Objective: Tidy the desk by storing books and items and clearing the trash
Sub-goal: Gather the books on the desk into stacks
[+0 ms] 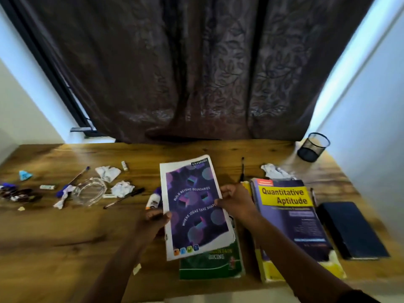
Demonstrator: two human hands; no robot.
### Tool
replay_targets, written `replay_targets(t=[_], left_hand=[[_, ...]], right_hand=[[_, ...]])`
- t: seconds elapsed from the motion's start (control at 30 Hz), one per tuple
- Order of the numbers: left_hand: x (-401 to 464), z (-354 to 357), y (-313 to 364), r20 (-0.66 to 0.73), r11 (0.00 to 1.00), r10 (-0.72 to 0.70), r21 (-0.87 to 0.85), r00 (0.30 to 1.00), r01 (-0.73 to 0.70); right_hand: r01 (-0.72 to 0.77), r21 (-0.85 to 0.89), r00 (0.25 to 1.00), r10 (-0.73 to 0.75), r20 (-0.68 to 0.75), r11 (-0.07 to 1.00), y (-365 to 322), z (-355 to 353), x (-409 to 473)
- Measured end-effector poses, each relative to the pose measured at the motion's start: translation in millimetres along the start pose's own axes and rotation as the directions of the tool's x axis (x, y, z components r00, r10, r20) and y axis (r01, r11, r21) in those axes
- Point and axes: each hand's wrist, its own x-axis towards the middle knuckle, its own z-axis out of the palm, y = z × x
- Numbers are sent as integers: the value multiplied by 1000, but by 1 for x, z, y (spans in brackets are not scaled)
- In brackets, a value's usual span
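Observation:
A purple-and-white notebook point(194, 206) is held tilted over the middle of the wooden desk point(65, 232). My left hand point(154, 219) grips its left edge and my right hand point(235, 201) grips its right edge. Under its near end lies a green book point(214, 265). To the right a thick "Quantitative Aptitude" book point(290, 217) rests on a yellow book point(271, 272), with a dark blue book point(354, 230) beside them. Crumpled paper balls point(122, 188) point(107, 173) point(276, 171) lie on the desk.
Left side holds pens point(124, 198), a glue bottle point(153, 199), a clear glass bowl point(90, 191), erasers, paper scraps and sunglasses point(19, 195). A black mesh pen cup point(313, 146) stands back right. A dark curtain hangs behind the desk.

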Motion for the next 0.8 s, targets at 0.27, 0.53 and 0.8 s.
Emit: replay_targets(t=[0.27,0.53,0.8], left_hand=[[-2,63,-42,-20,979,15,204,1000,-10],[-10,73,-45,-151,845,246,517,957,-136],[-23,73,-36,-176,791,315,591,933,-156]], right_hand=[[-65,-210,994,45,-99,975,56,-9,-46],[-19,-473,997,-18,-73,881,58,-8,-62],[94,-561,996,-78,52,822,50,-5,-64]])
